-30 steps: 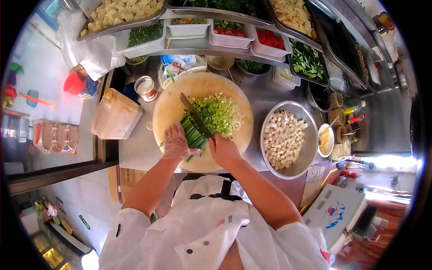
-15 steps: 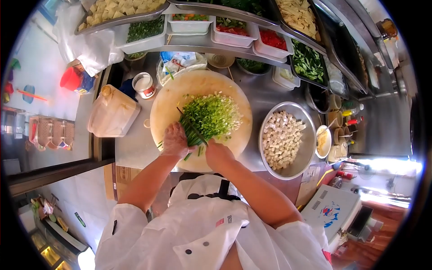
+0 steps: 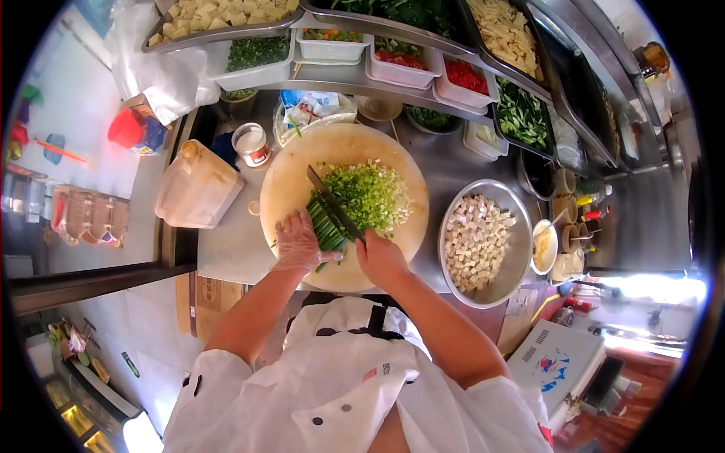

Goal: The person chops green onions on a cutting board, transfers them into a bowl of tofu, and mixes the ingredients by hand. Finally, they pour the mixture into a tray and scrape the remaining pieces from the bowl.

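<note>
On the round wooden board [image 3: 294, 162], my left hand [image 3: 297, 243] wears a clear plastic glove and presses on a bunch of green onion stalks [image 3: 325, 225], its thumb stretched to the right. My right hand [image 3: 380, 257] is wrapped round the handle of a knife [image 3: 334, 203], whose dark blade slants up and left between the whole stalks and the chopped green onion [image 3: 366, 195]. The chopped heap covers the board's middle and right, green to the left and paler to the right. My fingers partly hide the knife's handle.
Right of the board is a metal bowl [image 3: 521, 260] of pale cubes, with a small white bowl [image 3: 544, 247] beyond. A plastic jug [image 3: 198, 187] and a jar [image 3: 251, 144] stand at the left. Food trays [image 3: 404, 69] line the back shelf.
The knife blade has shifted left and shows more fully over the stalks. My left hand's fingers are spread further along the bunch. The whole view has moved slightly.
</note>
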{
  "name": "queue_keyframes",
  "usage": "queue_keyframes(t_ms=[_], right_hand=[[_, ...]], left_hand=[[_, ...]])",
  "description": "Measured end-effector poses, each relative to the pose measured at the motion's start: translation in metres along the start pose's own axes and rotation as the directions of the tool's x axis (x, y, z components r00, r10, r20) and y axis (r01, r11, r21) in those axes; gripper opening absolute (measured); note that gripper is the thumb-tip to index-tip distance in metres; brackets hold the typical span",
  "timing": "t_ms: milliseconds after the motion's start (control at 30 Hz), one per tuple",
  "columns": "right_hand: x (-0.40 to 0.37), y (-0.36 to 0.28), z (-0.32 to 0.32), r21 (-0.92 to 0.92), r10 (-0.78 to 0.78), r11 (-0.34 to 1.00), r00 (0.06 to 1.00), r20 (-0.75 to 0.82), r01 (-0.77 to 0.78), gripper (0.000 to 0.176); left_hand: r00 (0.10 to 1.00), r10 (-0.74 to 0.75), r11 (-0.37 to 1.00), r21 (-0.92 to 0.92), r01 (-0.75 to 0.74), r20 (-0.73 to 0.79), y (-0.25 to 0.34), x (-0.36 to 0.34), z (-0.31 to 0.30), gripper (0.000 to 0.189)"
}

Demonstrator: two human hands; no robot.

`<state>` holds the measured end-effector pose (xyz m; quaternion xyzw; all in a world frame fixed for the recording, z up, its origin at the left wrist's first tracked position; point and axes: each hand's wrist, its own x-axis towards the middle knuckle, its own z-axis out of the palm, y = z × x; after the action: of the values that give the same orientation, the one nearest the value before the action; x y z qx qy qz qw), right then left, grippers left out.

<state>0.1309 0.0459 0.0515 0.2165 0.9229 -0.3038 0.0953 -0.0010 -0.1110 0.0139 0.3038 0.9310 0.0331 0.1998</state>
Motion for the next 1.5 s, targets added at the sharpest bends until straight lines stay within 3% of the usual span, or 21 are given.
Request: queue_keyframes(t_ms=[233, 367, 533, 767, 867, 967, 1033, 1167, 1500], right_hand=[[-0.02, -0.037, -0.024, -0.144, 0.073, 0.989, 0.978, 0.197, -0.045, 0.022], [-0.014, -0.029, -0.013, -0.13, 0.08, 0.99, 0.971, 0.225, -0.052, 0.023], [0.006, -0.008, 0.026, -0.08, 0.089, 0.994, 0.969, 0.229, -0.073, 0.028], [0.028, 0.015, 0.057, 0.034, 0.102, 0.994, 0.989, 0.111, -0.106, 0.028], [0.029, 0.03, 0.048, 0.091, 0.036, 0.995, 0.999, 0.012, -0.037, 0.027], [0.026, 0.032, 0.035, 0.075, 0.035, 0.997, 0.998, -0.059, -0.03, 0.027], [0.021, 0.026, 0.019, 0.049, 0.052, 0.998, 0.996, -0.077, -0.048, 0.027], [0.004, 0.006, -0.005, -0.007, 0.037, 0.999, 0.999, -0.014, -0.037, 0.026], [-0.02, -0.026, -0.023, -0.071, 0.099, 0.994, 0.973, 0.207, -0.086, 0.023]], left_hand=[[0.999, 0.035, 0.998, 0.056, -0.033, -0.021, -0.014, 0.009, 0.025, 0.137], [0.998, 0.056, 0.996, 0.064, -0.058, 0.042, -0.013, 0.013, 0.014, 0.127], [0.993, 0.113, 0.979, 0.173, -0.106, -0.033, -0.019, 0.018, 0.035, 0.123], [0.992, 0.111, 0.971, 0.203, -0.122, 0.065, -0.013, 0.02, 0.016, 0.12], [0.989, 0.099, 0.994, 0.041, -0.104, 0.114, -0.009, 0.023, 0.007, 0.122], [0.994, 0.1, 0.995, 0.02, -0.099, -0.053, -0.002, 0.023, 0.016, 0.128], [0.998, 0.057, 0.998, -0.026, -0.057, -0.012, 0.002, 0.015, -0.001, 0.133], [0.996, 0.015, 0.999, 0.035, -0.011, -0.093, 0.001, 0.005, 0.014, 0.14], [0.995, 0.075, 0.991, 0.116, -0.068, -0.062, -0.011, 0.02, 0.029, 0.13]])
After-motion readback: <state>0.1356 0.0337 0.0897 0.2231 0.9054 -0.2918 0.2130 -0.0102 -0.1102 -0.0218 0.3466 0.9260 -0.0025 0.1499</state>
